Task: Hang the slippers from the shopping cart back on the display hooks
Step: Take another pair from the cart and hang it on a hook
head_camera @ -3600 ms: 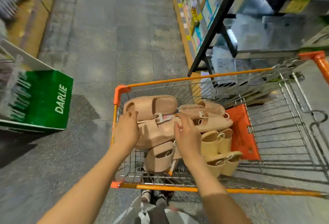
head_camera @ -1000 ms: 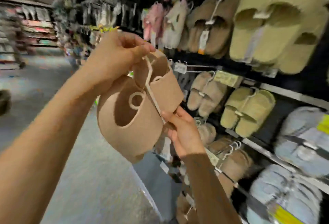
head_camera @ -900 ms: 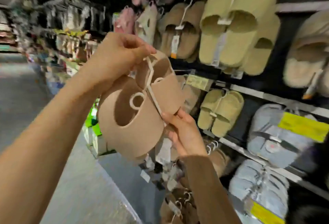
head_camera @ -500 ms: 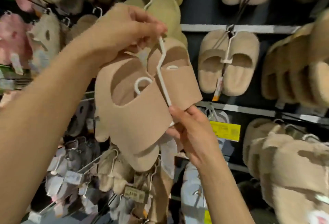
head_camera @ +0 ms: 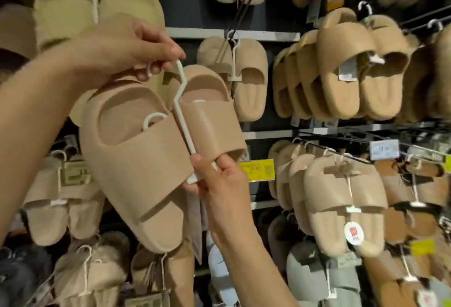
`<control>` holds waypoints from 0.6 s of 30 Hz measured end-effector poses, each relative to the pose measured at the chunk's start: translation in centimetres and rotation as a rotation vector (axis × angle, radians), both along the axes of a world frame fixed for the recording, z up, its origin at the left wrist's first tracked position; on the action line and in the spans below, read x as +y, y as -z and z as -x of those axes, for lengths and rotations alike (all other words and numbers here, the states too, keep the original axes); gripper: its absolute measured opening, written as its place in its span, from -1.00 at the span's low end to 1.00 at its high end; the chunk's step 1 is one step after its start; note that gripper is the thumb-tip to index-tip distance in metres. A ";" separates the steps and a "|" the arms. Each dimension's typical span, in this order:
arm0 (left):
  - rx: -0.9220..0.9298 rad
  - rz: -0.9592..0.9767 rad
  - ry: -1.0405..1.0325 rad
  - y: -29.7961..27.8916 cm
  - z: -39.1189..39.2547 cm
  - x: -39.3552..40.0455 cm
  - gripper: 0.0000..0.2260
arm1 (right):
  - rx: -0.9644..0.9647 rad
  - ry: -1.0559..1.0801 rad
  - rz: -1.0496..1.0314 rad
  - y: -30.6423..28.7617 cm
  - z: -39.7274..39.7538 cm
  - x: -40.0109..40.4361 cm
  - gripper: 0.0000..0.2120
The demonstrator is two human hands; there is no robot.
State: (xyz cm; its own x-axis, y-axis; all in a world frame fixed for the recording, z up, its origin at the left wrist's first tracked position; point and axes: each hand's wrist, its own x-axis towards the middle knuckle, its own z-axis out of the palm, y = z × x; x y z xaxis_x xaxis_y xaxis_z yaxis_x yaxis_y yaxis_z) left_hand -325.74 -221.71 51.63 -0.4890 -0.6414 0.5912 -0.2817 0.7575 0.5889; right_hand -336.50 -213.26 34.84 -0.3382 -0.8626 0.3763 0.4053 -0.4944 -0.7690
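Note:
A pair of tan slide slippers (head_camera: 144, 160) hangs on a white plastic hanger (head_camera: 183, 121) in front of the display wall. My left hand (head_camera: 122, 55) pinches the hanger's hooked top. My right hand (head_camera: 219, 184) grips the hanger's lower end, under the right slipper's strap. The pair is tilted, toes down and to the right. Black display hooks (head_camera: 317, 145) stick out of the wall to the right, loaded with similar tan slippers (head_camera: 341, 199). The shopping cart is out of view.
The wall is packed with hanging slippers: green ones (head_camera: 97, 6) at the upper left, fluffy beige pairs (head_camera: 244, 77) in the middle, tan slides (head_camera: 353, 67) at the upper right, grey-blue ones (head_camera: 317, 277) low down. A yellow price tag (head_camera: 257, 169) sits on a shelf rail.
I have lifted the slipper pair out of the cart and turned from the aisle to face the display wall. Both hands keep the same hold on the hanger.

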 end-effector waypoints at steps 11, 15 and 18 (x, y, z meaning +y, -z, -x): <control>-0.068 -0.110 0.102 3.7 -3.0 -3.4 -0.56 | -0.068 0.029 -0.153 2.8 -2.9 -0.9 -0.88; -0.011 0.010 0.003 1.2 -1.9 -2.6 -0.89 | -0.073 0.072 -0.041 0.5 -1.8 -1.6 -0.90; -0.001 0.083 -0.040 -0.9 -1.0 -2.4 -0.87 | -0.162 0.122 0.009 -1.6 -0.4 -2.4 -0.91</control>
State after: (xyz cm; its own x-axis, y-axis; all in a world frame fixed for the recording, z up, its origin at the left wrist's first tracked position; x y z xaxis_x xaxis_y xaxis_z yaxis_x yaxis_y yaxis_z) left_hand -324.79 -224.13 52.54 -0.4645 -0.6093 0.6427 -0.3134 0.7918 0.5242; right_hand -336.10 -215.65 36.39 -0.4969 -0.8082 0.3161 0.4597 -0.5541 -0.6940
